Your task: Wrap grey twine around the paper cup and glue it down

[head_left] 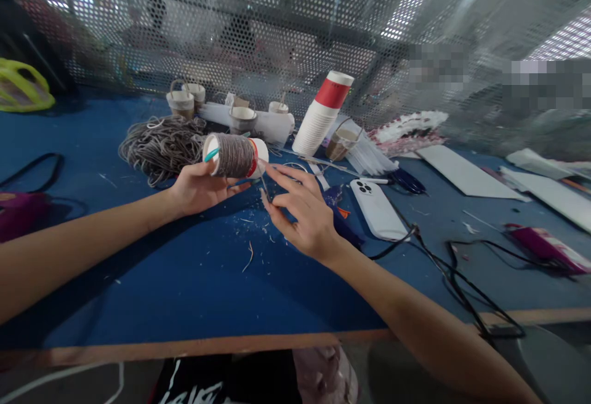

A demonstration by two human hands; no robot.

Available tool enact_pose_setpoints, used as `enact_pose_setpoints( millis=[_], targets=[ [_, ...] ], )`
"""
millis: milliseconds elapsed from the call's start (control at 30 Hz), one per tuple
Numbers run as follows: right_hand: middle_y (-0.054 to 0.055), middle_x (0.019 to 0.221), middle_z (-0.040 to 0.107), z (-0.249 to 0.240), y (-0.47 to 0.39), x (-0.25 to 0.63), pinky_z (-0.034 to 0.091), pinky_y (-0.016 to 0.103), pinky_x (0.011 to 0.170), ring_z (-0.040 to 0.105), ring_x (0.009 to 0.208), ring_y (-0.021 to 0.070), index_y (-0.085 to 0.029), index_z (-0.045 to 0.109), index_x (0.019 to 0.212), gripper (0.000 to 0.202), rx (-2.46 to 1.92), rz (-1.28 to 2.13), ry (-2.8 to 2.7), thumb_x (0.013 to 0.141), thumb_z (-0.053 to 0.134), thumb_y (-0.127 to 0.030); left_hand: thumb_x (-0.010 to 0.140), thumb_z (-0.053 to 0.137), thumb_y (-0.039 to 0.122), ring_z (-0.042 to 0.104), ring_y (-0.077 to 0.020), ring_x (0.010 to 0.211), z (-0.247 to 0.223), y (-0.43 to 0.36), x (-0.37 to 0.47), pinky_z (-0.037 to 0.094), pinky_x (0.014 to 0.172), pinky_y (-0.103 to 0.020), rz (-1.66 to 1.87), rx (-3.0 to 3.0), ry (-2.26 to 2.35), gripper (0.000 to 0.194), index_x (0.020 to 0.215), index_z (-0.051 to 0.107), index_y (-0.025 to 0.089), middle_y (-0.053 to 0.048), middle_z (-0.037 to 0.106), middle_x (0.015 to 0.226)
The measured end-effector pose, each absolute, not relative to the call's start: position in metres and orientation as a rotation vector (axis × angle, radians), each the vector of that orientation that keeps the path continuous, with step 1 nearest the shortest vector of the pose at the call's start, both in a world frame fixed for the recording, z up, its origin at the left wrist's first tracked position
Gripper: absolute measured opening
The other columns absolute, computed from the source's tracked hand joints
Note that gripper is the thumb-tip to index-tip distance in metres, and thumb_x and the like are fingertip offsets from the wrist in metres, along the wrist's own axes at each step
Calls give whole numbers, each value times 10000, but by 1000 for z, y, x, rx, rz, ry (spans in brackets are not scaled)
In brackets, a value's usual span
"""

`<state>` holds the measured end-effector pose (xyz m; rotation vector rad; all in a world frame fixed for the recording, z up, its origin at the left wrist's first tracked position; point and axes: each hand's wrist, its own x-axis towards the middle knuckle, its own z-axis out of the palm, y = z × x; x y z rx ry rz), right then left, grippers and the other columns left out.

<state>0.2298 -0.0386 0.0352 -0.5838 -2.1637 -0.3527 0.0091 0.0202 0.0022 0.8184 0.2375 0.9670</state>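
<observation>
My left hand [201,188] holds a paper cup [262,157] lying on its side above the blue table. Grey cord [235,156] is wound round most of its wall, and a red band shows beside the winding. A small teal piece [211,154] sticks out at the cup's left end, by my left thumb; its kind is unclear. My right hand [302,210] is at the cup's right end, thumb and fingers pinched on what looks like a thin strand of the grey cord. A loose heap of similar cord [159,145] lies behind my left hand.
Behind stand a leaning stack of paper cups [318,121] and several small cord-handled cups [242,119]. To the right lie a white phone [376,210], black cables [455,268], white boards [471,171] and a magenta device [547,247]. A perforated metal screen [277,28] rises behind the table.
</observation>
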Motion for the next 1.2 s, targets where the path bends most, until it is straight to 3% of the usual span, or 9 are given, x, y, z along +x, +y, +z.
enact_pose_setpoints(
  millis=[133, 267, 367, 600, 767, 1033, 1200],
  targets=[
    [129, 1169, 725, 35, -40, 230, 563, 441, 920, 633, 1154, 242, -206, 561, 822, 127, -559, -380, -2145, 875, 620, -107, 619, 802, 323, 672, -216, 1035, 1, 21, 9, 472, 1002, -383, 999, 802, 260, 485, 1064, 708, 153, -51, 773, 1029],
    [42, 897, 753, 37, -41, 230, 577, 379, 821, 678, 926, 198, -216, 579, 855, 133, -555, -460, -2131, 855, 666, -115, 615, 827, 319, 669, -238, 1040, 1, 20, 9, 434, 1065, -424, 1021, 772, 278, 487, 1049, 691, 144, -68, 763, 1019],
    [22, 809, 727, 36, -42, 229, 563, 362, 779, 662, 839, 183, -215, 571, 859, 131, -560, -467, -2147, 862, 664, -123, 621, 847, 358, 664, -247, 1051, 3, 18, 10, 391, 1113, -433, 1009, 786, 303, 594, 1132, 649, 128, -83, 747, 1035],
    [22, 811, 703, 36, -44, 226, 543, 362, 792, 643, 840, 174, -224, 539, 859, 128, -606, -312, -2121, 892, 612, -124, 630, 835, 412, 600, -321, 1199, 4, 15, 11, 334, 1162, -480, 961, 819, 298, 709, 1228, 590, 120, -107, 721, 1075],
    [27, 891, 708, 38, -45, 225, 533, 378, 809, 658, 885, 172, -237, 515, 862, 142, -595, -227, -2110, 907, 568, -113, 636, 823, 402, 647, -299, 1090, 4, 15, 11, 346, 1155, -506, 966, 808, 298, 606, 1128, 640, 98, -119, 731, 1052],
    [17, 841, 685, 37, -44, 223, 548, 352, 792, 646, 840, 159, -231, 498, 874, 177, -517, -263, -2123, 888, 611, -96, 629, 800, 334, 652, -239, 1037, 3, 16, 11, 379, 1156, -445, 920, 808, 283, 489, 1042, 667, 110, -83, 740, 1009],
    [25, 822, 678, 36, -43, 224, 544, 346, 778, 633, 811, 160, -222, 493, 874, 188, -496, -266, -2141, 879, 611, -76, 590, 820, 298, 639, -281, 1093, 3, 17, 11, 434, 1120, -440, 960, 830, 356, 468, 1004, 674, 138, -74, 733, 976]
  ],
)
